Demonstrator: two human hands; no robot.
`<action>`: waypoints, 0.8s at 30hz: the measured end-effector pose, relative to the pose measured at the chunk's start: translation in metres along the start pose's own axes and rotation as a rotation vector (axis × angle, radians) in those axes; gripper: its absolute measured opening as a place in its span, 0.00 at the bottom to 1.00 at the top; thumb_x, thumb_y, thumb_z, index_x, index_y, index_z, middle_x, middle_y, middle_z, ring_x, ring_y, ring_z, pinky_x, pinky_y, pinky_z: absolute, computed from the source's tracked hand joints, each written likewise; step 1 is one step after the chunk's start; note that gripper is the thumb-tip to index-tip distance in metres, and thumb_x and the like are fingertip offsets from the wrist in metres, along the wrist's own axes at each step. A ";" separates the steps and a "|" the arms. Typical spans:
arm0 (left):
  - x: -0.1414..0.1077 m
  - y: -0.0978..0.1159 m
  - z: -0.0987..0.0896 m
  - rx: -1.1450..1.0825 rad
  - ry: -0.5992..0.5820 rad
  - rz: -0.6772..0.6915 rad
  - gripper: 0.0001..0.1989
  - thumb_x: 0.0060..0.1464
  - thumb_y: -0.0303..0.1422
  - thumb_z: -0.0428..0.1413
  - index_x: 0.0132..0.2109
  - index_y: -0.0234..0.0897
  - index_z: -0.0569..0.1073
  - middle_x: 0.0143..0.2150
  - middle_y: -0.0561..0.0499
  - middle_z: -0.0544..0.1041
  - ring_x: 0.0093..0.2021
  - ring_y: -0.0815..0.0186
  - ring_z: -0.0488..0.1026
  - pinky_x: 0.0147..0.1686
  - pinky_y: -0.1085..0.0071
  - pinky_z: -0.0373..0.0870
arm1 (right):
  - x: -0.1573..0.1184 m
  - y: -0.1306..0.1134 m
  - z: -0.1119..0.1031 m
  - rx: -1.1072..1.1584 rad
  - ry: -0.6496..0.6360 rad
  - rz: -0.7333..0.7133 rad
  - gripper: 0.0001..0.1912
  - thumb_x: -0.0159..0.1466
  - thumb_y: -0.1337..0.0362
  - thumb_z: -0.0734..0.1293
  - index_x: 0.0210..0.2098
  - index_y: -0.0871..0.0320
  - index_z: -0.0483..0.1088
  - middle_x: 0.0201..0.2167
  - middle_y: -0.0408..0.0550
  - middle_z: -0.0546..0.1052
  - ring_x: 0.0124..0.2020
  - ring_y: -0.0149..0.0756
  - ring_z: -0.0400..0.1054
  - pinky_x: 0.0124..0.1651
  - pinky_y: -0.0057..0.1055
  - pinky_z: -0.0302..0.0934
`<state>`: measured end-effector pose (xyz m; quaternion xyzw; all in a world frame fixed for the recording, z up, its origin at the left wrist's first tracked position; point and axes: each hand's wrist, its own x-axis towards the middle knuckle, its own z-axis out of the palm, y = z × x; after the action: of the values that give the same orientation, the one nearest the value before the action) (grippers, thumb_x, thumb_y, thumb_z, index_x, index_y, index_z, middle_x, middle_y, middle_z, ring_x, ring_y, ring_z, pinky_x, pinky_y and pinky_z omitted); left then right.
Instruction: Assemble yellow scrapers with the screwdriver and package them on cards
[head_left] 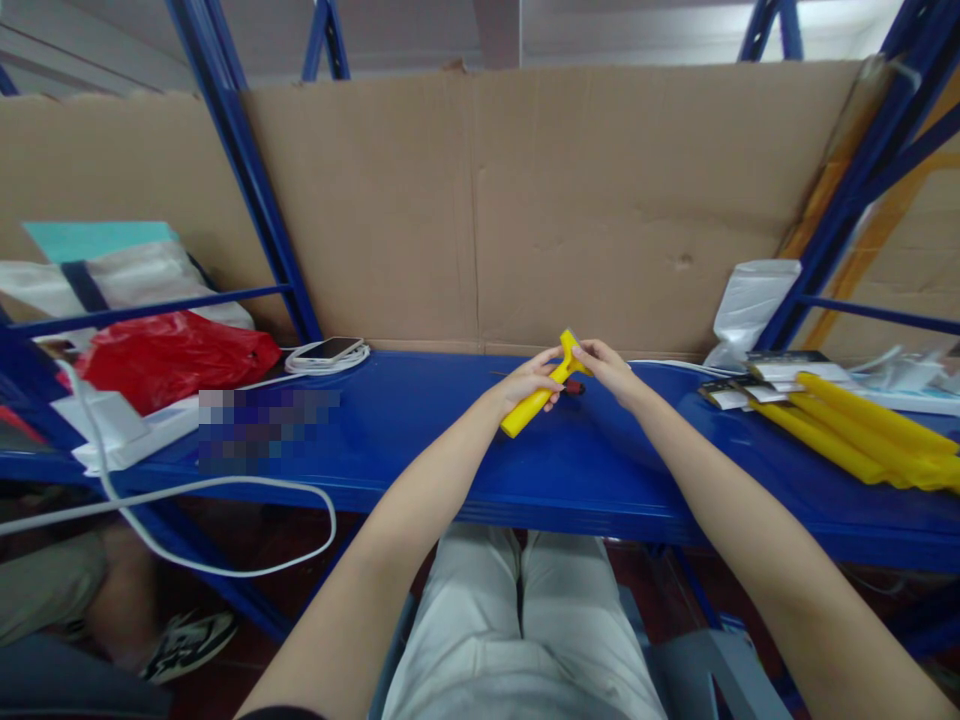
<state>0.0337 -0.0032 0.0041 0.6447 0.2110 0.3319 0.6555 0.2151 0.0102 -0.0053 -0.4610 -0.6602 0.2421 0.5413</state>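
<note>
My left hand (531,382) is wrapped round the handle of a yellow scraper (527,412), held tilted above the blue table with its handle end toward me. The scraper's wide head points up and away. My right hand (606,368) has its fingers closed on the right side of that head; a thin edge shows along the top. Behind and below the hands lies a screwdriver (575,387) with a red and black handle, partly hidden by the left hand and scraper.
Several yellow-handled scrapers (862,430) with black and white cards lie on the right of the blue table (420,440). At left are a phone (334,348) on a coiled white cable, a red plastic bag (180,355) and a white power strip (150,440). Cardboard (480,210) stands behind.
</note>
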 end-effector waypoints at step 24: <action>0.005 0.000 0.000 -0.131 0.718 -0.083 0.39 0.45 0.15 0.49 0.63 0.45 0.55 0.39 0.50 0.75 0.20 0.76 0.68 0.19 0.80 0.63 | -0.012 0.010 -0.002 -0.771 -0.335 -0.105 0.16 0.53 0.71 0.67 0.41 0.56 0.73 0.39 0.51 0.79 0.40 0.43 0.73 0.46 0.37 0.64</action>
<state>0.0375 0.0005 0.0054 0.4347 0.4320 0.5232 0.5922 0.2198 0.0040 -0.0189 -0.5497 -0.8039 0.0212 0.2260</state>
